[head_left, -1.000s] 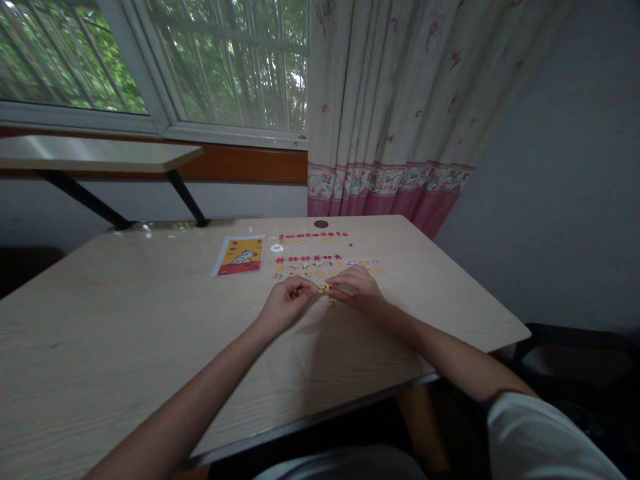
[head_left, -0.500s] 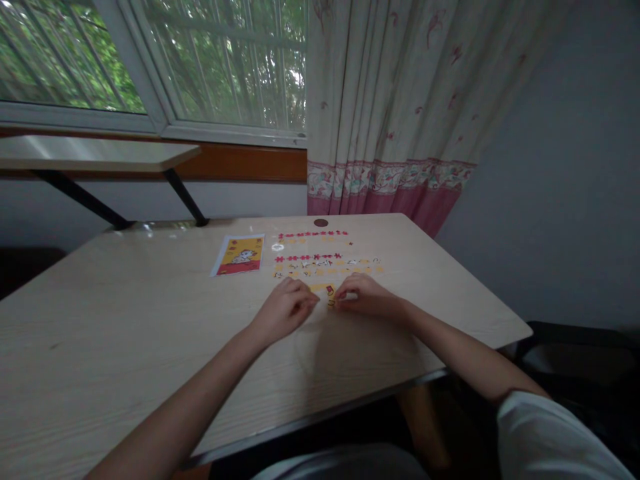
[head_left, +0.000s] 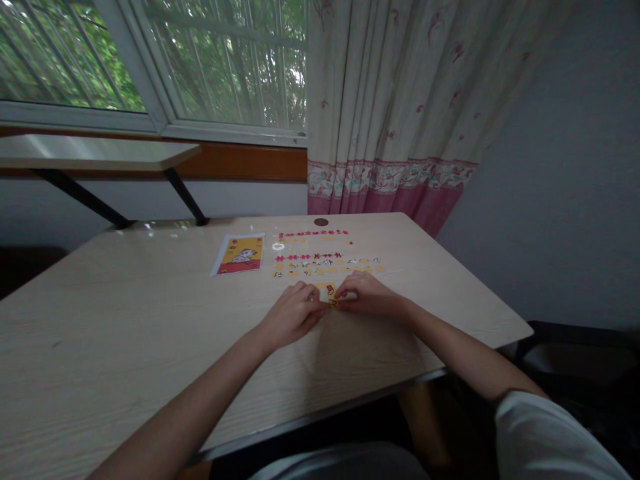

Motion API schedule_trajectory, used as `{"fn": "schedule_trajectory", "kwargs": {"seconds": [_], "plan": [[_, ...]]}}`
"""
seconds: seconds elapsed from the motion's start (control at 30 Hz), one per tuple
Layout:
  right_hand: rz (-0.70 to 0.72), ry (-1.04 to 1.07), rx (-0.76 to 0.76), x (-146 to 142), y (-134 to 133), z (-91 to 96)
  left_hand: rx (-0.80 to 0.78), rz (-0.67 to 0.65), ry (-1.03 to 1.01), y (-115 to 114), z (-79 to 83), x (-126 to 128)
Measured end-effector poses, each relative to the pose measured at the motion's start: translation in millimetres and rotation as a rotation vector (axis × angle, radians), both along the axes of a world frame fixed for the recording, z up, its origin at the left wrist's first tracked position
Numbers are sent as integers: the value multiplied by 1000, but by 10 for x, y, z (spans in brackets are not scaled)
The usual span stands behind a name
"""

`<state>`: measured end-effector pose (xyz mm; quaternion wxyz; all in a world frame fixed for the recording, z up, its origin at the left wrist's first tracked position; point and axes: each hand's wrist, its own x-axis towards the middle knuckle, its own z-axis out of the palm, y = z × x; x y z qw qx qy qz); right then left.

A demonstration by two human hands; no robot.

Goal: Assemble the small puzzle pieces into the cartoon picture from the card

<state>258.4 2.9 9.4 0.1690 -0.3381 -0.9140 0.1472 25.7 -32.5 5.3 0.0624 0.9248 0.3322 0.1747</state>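
A small joined patch of yellow jigsaw pieces (head_left: pixel 327 289) with red and dark markings lies on the table between my hands. My left hand (head_left: pixel 297 312) comes from the left, fingers bent together, with thumb and fingertip against the patch's lower edge. From the other side, my right hand (head_left: pixel 367 293) pinches at the patch's right edge, thumb and forefinger close together. The fingers partly cover the lowest piece. Just beyond lie rows of loose yellow jigsaw pieces (head_left: pixel 320 271) and a row of red jigsaw pieces (head_left: pixel 306 257).
A picture card (head_left: pixel 243 255) with a white animal on yellow and red lies left of the rows. Farther back is another row of red pieces (head_left: pixel 313 233). A round dark disc (head_left: pixel 321 222) sits at the table's (head_left: pixel 150 320) far edge. A raised shelf (head_left: pixel 100 152) stands at the back left.
My left hand has moved right, its fingertips now meeting the lower edge of the joined pieces. More of the patch's upper left shows. My right hand has hardly moved.
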Motion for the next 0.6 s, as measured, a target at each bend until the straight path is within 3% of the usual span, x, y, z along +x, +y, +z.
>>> {"fn": "schedule_trajectory", "kwargs": {"seconds": [0.6], "plan": [[80,-108,172,20,1,19,3,8,-20,19,-17,11]]}}
